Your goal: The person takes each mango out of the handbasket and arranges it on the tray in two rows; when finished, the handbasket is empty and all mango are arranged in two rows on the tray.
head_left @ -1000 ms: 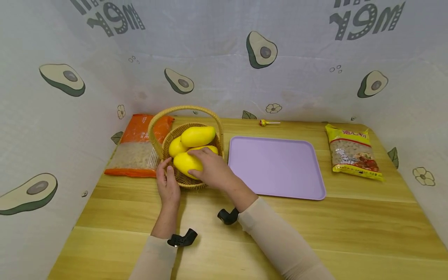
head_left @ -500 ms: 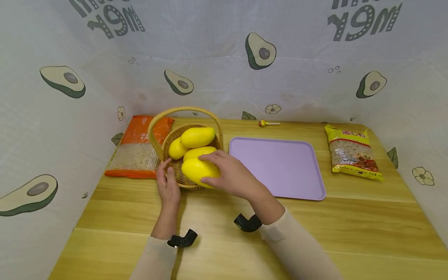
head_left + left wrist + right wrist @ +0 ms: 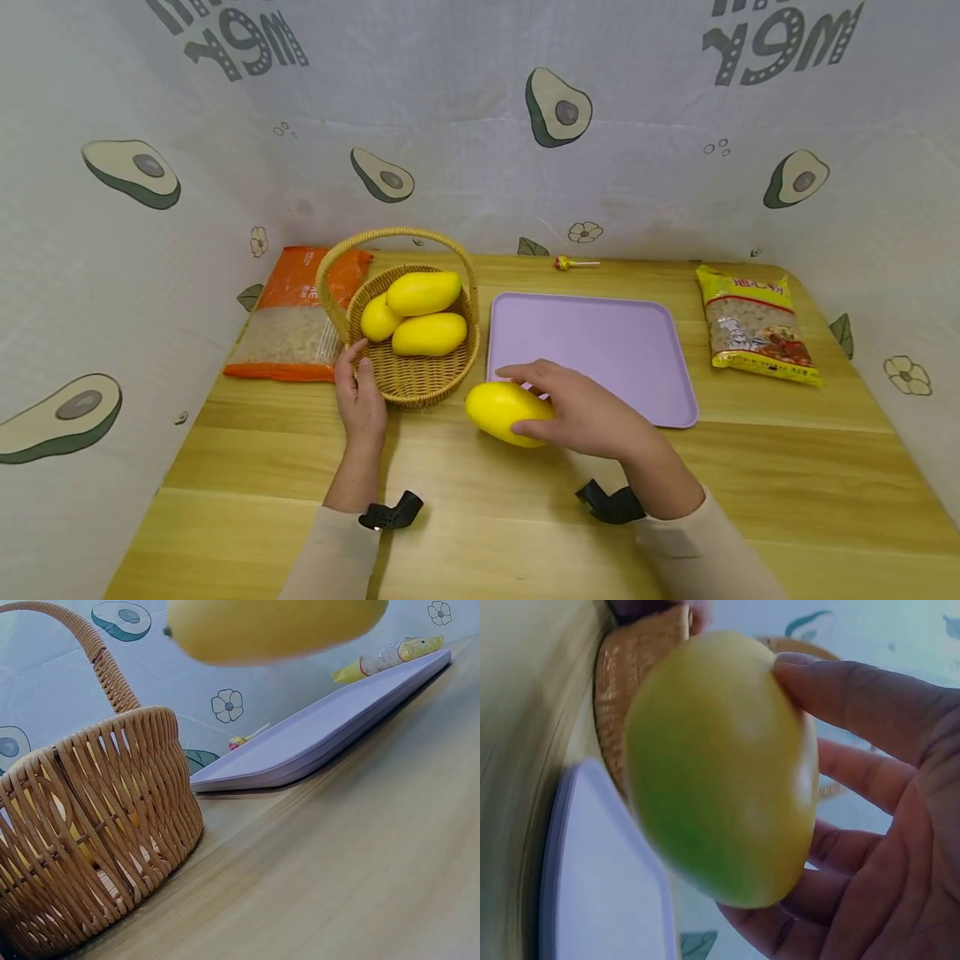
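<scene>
My right hand (image 3: 588,412) grips a yellow mango (image 3: 498,408) above the table, between the basket and the tray's front left corner. In the right wrist view the mango (image 3: 720,772) shows a green patch, with thumb and fingers round one side of it. Three more yellow mangoes, one of them the front mango (image 3: 429,335), lie in the round wicker basket (image 3: 420,382), which has a tall arched handle. My left hand (image 3: 362,404) rests against the basket's front left side, its fingers relaxed along the wall.
A shallow lilac tray (image 3: 592,358) lies right of the basket, with a lollipop (image 3: 573,263) behind it. An orange bag (image 3: 288,317) lies behind the basket's left side. Far right is a yellow-ended bag (image 3: 757,325). Patterned cloth walls (image 3: 465,100) enclose the table.
My right hand has lifted one mango out of the basket and carried it right and toward me, past the basket's rim. My left hand has stayed at the basket.
</scene>
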`<state>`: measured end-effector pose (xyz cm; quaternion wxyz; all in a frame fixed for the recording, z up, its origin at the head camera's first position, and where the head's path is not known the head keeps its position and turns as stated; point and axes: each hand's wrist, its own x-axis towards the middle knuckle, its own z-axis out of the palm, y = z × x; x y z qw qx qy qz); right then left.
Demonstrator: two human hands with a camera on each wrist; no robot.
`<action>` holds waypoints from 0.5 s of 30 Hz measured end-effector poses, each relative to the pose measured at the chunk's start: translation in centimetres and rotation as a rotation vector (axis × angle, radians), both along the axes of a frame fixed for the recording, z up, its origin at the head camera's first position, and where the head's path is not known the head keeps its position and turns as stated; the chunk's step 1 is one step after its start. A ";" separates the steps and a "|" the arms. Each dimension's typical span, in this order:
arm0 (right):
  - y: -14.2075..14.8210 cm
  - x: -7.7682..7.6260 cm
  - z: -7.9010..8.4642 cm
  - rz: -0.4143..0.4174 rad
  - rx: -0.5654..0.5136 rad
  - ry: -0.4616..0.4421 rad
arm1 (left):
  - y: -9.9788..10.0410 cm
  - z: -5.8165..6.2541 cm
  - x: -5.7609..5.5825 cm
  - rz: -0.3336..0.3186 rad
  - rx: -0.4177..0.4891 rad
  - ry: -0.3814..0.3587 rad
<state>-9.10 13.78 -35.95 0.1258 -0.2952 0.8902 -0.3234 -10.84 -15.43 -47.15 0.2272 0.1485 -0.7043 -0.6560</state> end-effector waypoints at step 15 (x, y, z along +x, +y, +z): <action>-0.5 -5.2 -2.4 -0.670 -0.453 -0.124 | 0.0 0.0 0.2 -0.008 0.004 -0.028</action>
